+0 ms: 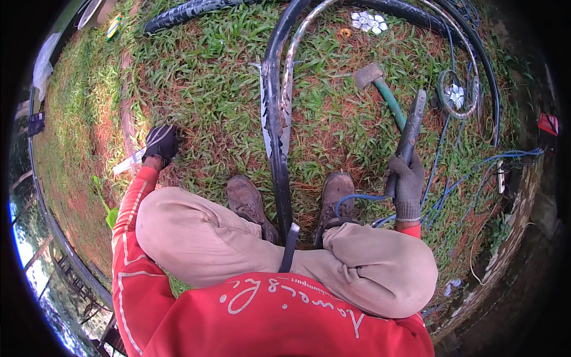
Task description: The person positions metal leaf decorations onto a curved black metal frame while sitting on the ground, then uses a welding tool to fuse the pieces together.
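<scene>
My left hand, in a dark glove with pale stripes, is low over the grass at the left, its fingers curled. A white strip sticks out beside its wrist; what the fingers hold is hidden. In a grey glove, my right hand grips a long dark grey tool with a pale tip pointing up and away. Blue cable runs to its lower end. Behind it lies a hammer with a green handle. Between my boots stretches a black curved metal bar with silvery leaf shapes along it.
Silver flower ornaments and an orange ring lie on the grass at the far side. A thick black pipe crosses the back. Blue cables trail along the right. A short dark bar stands between my knees.
</scene>
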{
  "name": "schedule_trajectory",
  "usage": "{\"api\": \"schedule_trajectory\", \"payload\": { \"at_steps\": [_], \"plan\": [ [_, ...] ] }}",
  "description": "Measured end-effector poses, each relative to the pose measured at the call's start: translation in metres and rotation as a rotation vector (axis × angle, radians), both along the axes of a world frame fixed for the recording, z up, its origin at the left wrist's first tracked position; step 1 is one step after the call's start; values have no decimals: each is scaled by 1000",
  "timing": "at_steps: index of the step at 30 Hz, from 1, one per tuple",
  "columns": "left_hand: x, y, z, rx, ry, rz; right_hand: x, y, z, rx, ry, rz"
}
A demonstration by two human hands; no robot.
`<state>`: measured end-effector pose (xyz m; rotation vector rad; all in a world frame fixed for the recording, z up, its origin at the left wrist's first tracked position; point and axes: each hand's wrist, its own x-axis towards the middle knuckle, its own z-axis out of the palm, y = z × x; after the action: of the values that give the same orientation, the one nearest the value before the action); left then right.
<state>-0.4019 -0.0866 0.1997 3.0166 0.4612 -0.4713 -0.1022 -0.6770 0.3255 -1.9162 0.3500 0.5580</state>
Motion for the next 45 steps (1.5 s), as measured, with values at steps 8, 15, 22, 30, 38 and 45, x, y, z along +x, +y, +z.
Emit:
{"api": "schedule_trajectory", "payload": {
  "at_steps": [8, 15, 22, 30, 38, 45],
  "plan": [
    [-36, 21, -4, 20, 212, -44, -1, -9, -3, 45, 8, -2],
    [-46, 27, 4, -12, 282, -33, -1, -4, -2, 38, 21, -23],
    [-15, 19, -2, -69, 282, -10, 1, -7, -4, 87, 7, 1],
    [51, 4, -18, -185, 86, 86, 2, -2, -4, 122, 29, 16],
    [200, -71, 64, -620, -213, 216, 3, 10, -3, 99, 59, 60],
    [299, -91, 131, -1143, -692, 199, 11, 17, -8, 24, 49, 99]
  ]
}}
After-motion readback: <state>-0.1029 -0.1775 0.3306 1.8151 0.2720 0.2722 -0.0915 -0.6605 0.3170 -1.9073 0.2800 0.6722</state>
